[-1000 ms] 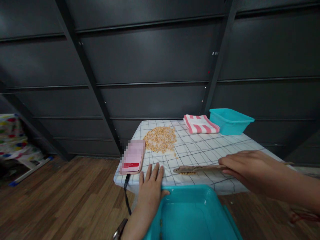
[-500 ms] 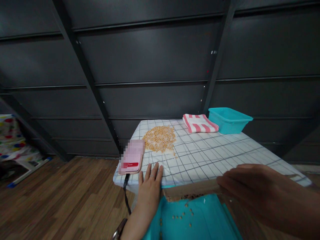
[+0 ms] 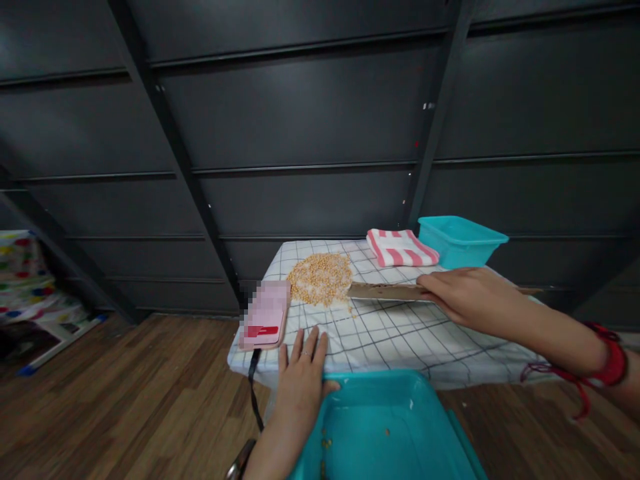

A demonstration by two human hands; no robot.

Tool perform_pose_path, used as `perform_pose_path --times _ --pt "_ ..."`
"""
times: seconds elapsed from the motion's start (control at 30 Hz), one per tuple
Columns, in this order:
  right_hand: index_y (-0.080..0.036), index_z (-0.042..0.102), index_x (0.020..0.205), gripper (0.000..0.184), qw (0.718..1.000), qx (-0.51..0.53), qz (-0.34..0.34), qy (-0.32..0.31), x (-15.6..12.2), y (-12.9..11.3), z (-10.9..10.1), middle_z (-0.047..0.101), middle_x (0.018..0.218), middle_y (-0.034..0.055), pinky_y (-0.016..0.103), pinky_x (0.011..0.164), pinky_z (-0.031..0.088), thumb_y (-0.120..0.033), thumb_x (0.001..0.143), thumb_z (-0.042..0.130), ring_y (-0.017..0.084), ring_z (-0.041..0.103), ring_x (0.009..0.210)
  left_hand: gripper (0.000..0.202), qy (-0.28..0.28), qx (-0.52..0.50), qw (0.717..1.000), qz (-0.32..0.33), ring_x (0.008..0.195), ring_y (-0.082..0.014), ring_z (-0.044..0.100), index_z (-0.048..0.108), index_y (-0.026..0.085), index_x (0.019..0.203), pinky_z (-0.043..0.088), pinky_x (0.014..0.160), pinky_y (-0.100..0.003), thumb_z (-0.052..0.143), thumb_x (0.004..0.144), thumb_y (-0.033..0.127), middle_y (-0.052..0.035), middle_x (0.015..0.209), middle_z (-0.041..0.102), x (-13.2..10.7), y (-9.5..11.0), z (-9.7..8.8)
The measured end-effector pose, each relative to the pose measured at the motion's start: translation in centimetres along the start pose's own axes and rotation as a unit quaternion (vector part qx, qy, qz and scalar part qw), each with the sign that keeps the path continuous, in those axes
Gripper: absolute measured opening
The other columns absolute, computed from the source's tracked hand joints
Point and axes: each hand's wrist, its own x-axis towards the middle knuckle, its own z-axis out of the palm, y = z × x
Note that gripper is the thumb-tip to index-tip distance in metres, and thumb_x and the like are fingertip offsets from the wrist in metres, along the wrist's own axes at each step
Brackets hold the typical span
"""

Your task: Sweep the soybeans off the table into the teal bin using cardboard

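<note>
My right hand (image 3: 465,293) grips the cardboard strip (image 3: 385,291), tip at the grain pile (image 3: 320,277); left hand (image 3: 300,373) lies open, flat on the bench (image 3: 400,327) beside the teal tub (image 3: 390,427).

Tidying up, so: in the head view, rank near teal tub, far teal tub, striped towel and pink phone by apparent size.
1. near teal tub, though closeness inflates it.
2. far teal tub.
3. pink phone and striped towel: alike, unranked.
</note>
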Motion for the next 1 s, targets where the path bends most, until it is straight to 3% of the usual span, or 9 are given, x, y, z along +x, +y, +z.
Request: perform_pose_path --times 0.37,1.0 --pt "-0.019 0.046 0.072 0.013 0.998 0.046 -0.025 -0.018 0.0 -0.7 0.0 0.058 0.06 0.0014 0.027 0.051 0.028 -0.008 0.074 0.039 0.015 0.053 0.052 0.072 0.007 0.001 1.0 0.001 0.13 -0.0293 0.025 0.027 0.025 0.134 0.029 0.102 -0.053 0.061 0.073 0.04 -0.0073 0.142 0.031 -0.1 0.0 0.0" --pt "-0.019 0.05 0.073 0.015 0.996 0.073 -0.052 0.01 -0.6 -1.9 -1.1 0.058 0.058 0.0002 0.027 0.05 0.029 -0.008 0.074 0.04 0.016 0.054 0.05 0.069 0.005 -0.006 1.0 0.0 0.13 -0.0298 0.025 0.029 0.025 0.134 0.028 0.102 -0.055 0.06 0.074 0.038 -0.0069 0.141 0.031 0.1 -0.1 0.0"
